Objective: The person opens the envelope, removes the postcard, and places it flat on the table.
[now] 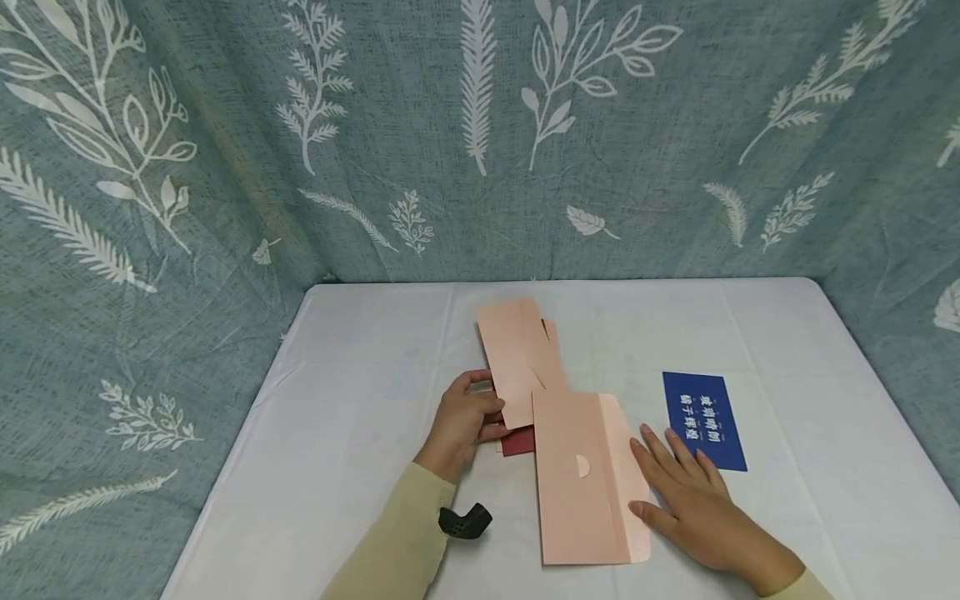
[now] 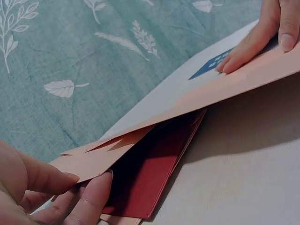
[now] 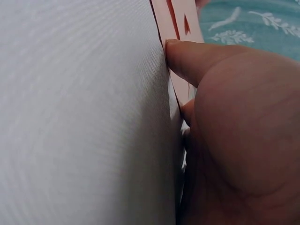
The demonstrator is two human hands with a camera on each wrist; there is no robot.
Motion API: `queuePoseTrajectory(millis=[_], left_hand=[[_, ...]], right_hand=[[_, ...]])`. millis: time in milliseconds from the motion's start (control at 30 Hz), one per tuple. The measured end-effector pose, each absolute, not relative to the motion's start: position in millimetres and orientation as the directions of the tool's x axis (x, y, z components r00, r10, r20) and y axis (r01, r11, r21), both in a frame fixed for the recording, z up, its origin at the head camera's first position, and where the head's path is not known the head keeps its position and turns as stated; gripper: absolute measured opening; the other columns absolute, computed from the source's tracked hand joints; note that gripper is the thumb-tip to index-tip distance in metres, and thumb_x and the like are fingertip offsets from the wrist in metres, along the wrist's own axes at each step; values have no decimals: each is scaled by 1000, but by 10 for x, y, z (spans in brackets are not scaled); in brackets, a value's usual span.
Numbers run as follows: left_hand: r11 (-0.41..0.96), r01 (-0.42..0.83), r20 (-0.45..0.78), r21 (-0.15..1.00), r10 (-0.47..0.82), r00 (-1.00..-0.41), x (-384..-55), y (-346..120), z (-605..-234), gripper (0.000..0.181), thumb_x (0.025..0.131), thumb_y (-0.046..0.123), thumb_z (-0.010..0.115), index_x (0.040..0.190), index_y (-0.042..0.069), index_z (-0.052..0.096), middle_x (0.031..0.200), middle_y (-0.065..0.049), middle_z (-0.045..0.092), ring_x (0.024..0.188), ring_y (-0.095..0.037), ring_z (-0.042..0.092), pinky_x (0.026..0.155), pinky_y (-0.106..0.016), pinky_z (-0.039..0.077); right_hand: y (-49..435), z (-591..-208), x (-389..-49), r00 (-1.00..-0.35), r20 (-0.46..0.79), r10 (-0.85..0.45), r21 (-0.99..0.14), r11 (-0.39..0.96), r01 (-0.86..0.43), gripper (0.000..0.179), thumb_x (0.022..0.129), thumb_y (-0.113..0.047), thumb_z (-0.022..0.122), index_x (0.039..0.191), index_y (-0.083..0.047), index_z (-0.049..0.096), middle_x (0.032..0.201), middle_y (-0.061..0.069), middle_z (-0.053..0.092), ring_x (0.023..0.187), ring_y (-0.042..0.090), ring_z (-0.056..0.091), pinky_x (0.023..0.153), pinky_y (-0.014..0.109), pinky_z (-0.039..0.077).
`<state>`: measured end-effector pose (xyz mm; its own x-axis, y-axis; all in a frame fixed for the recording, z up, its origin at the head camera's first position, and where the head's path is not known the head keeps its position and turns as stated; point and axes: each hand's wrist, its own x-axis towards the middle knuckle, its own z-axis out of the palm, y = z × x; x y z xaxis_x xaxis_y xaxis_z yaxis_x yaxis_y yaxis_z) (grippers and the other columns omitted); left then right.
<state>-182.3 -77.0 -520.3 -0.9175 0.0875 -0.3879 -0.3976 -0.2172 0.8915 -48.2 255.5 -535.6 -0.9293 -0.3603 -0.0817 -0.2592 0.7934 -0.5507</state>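
Note:
My left hand (image 1: 463, 419) pinches the near left edge of a small pink envelope (image 1: 508, 354), thumb on top and fingertips underneath. Below that envelope a dark red card or envelope (image 2: 152, 178) shows, with more pink paper peeking out around it. A larger pink envelope (image 1: 570, 479) lies in front, its flap side up, with a half-round notch in the middle; its far end overlaps the small ones. Fingers fairly straight, my right hand (image 1: 693, 500) rests on the flap (image 1: 624, 467) along its right side. In the right wrist view the thumb (image 3: 187, 54) presses at the paper's edge.
A blue card (image 1: 705, 417) with white characters lies beyond my right fingertips. White cloth covers the table (image 1: 360, 375), and a green leaf-patterned curtain (image 1: 420, 125) hangs behind and at both sides. A black curved piece (image 1: 465, 522) sits by the left wrist.

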Motion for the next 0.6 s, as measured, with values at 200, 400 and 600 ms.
queuePoseTrajectory(millis=[200,400,600], left_hand=[[-266,-369,-372,891,43,-927,-1840,-848,-5228,53,96,-16,62,145,2,53,111,-20,72,75,-22,73,56,-31,60],[-293,-336,-355,895,-13,-935,-1863,-940,-5200,51,98,-15,62,145,3,51,107,-18,71,77,-23,72,56,-32,60],[-274,-315,-341,909,-50,-939,-1887,-1016,-5137,50,99,-13,63,144,5,52,107,-16,71,79,-22,71,57,-31,59]], right_hand=[[2553,-5349,-482,-931,-78,-357,-545,797,-259,78,110,-51,60,173,-14,31,181,10,14,164,41,-1,123,68,-7],[2558,-5350,-487,-932,-79,-354,-546,797,-257,79,110,-53,60,173,-15,31,181,10,14,164,41,-1,123,68,-7],[2559,-5345,-497,-932,-86,-352,-562,790,-247,79,110,-53,60,173,-15,32,181,11,15,165,40,-2,122,70,-6]])
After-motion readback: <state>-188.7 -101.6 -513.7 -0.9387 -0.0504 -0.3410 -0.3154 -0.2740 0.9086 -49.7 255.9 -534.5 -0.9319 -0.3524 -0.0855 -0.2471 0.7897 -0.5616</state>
